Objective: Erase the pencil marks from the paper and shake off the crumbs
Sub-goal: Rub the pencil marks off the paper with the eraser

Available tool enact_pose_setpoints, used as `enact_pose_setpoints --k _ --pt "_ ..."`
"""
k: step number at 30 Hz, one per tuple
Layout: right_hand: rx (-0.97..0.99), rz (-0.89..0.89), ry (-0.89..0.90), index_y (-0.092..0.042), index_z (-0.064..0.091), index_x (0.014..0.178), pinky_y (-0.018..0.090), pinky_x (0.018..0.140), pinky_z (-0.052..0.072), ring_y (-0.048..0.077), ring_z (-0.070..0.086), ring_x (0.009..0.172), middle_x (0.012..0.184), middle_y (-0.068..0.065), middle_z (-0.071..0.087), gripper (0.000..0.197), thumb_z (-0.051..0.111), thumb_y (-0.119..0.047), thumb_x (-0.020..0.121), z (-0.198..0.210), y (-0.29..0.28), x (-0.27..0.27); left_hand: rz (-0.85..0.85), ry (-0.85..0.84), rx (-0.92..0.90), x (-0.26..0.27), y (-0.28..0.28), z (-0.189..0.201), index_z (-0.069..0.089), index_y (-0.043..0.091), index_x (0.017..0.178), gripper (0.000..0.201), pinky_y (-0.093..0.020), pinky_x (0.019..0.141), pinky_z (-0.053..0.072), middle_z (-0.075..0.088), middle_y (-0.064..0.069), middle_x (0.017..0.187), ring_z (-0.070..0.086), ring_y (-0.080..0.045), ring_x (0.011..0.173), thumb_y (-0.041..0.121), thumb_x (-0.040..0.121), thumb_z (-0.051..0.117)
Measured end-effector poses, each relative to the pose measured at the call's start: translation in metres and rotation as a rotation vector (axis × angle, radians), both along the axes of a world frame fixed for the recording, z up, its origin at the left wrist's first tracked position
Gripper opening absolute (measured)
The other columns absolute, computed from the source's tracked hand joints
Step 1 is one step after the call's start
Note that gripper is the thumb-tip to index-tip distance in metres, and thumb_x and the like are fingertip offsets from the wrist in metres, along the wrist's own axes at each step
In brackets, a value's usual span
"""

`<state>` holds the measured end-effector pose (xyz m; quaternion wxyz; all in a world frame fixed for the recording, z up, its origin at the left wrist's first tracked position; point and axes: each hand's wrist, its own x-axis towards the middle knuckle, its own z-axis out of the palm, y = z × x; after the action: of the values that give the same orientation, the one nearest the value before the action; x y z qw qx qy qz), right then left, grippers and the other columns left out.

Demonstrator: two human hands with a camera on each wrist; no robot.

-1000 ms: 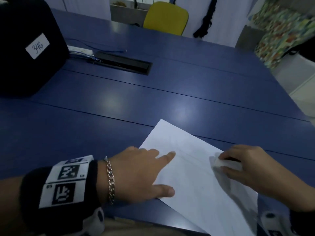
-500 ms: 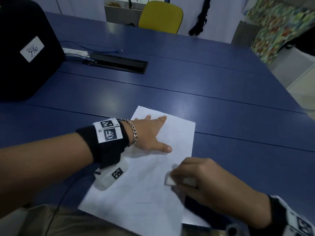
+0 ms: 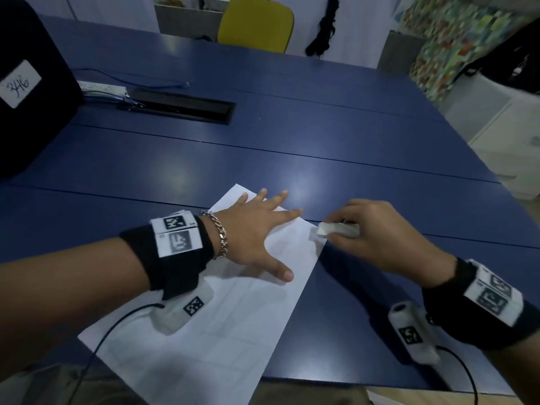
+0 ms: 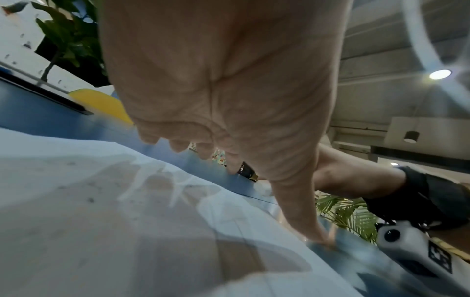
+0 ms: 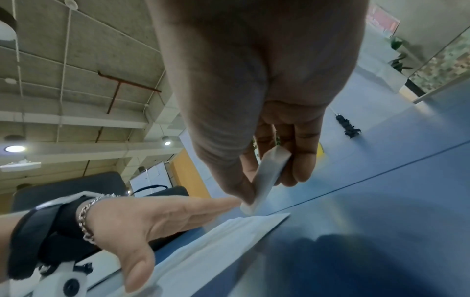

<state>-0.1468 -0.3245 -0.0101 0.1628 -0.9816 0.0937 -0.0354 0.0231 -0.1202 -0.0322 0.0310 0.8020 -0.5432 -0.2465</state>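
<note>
A white sheet of paper (image 3: 222, 325) with faint pencil lines lies on the blue table (image 3: 292, 165), one end hanging over the near edge. My left hand (image 3: 257, 232) lies flat on the paper's far part, fingers spread and straight, pressing it down; the left wrist view shows the palm (image 4: 229, 90) above the paper (image 4: 101, 211). My right hand (image 3: 374, 229) pinches a white eraser (image 3: 336, 230) between thumb and fingers at the paper's far right corner. In the right wrist view the eraser (image 5: 267, 178) hangs just above the paper's corner (image 5: 254, 223).
A black case (image 3: 26, 92) with a white label stands at the far left. A black cable slot (image 3: 187, 108) and a white power strip (image 3: 102, 87) lie beyond the paper. A yellow chair (image 3: 257, 23) stands behind the table.
The paper has been turned and shifted. My left hand has spread flat near its far end. My right hand has carried the eraser up and right to the far right corner.
</note>
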Motion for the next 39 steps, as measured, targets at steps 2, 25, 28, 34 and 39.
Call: enact_pose_setpoints --k 2,25,28,34,39 --pt "-0.010 0.031 0.017 -0.037 0.077 0.108 0.026 0.076 0.053 0.004 0.064 0.084 0.095 -0.017 0.067 0.017 0.071 -0.038 0.092 -0.004 0.002 0.009 0.026 -0.013 0.049 -0.002 -0.009 -0.005 -0.002 0.052 0.164 0.128 -0.057 0.128 -0.007 -0.023 0.006 0.173 -0.021 -0.032 0.159 0.090 0.065 0.071" --pt "-0.104 0.314 0.194 -0.027 0.075 0.097 0.032 0.070 0.053 0.011 0.059 0.078 0.091 -0.008 0.060 0.017 0.063 -0.039 0.093 0.002 0.030 0.019 0.090 -0.121 0.241 0.000 -0.014 -0.022 -0.027 0.071 0.145 0.133 -0.075 0.119 -0.011 -0.046 0.003 0.163 -0.036 -0.046 0.150 0.105 0.049 0.058" --pt "-0.124 0.224 0.134 -0.026 0.077 0.100 0.039 0.072 0.056 0.016 0.064 0.080 0.091 -0.003 0.065 0.033 0.052 -0.046 0.090 0.001 0.008 0.033 0.091 -0.122 0.254 -0.001 -0.015 -0.021 -0.029 0.071 0.143 0.133 -0.075 0.118 -0.012 -0.047 0.003 0.162 -0.037 -0.046 0.150 0.106 0.049 0.057" --pt "-0.147 0.369 0.124 -0.022 0.076 0.099 0.027 0.071 0.051 0.009 0.058 0.084 0.093 -0.005 0.065 0.016 0.063 -0.031 0.094 0.002 0.033 0.017 0.099 -0.120 0.251 -0.002 -0.014 -0.020 -0.028 0.072 0.142 0.132 -0.077 0.118 -0.010 -0.046 0.004 0.163 -0.036 -0.046 0.150 0.105 0.049 0.058" --pt "-0.200 0.265 0.100 -0.024 0.077 0.103 0.039 0.072 0.056 0.017 0.064 0.083 0.093 -0.001 0.067 0.019 0.061 -0.029 0.093 0.002 0.005 0.035 0.117 -0.116 0.273 -0.004 -0.014 -0.016 -0.031 0.075 0.139 0.131 -0.083 0.113 -0.008 -0.047 0.008 0.161 -0.036 -0.046 0.151 0.107 0.046 0.056"
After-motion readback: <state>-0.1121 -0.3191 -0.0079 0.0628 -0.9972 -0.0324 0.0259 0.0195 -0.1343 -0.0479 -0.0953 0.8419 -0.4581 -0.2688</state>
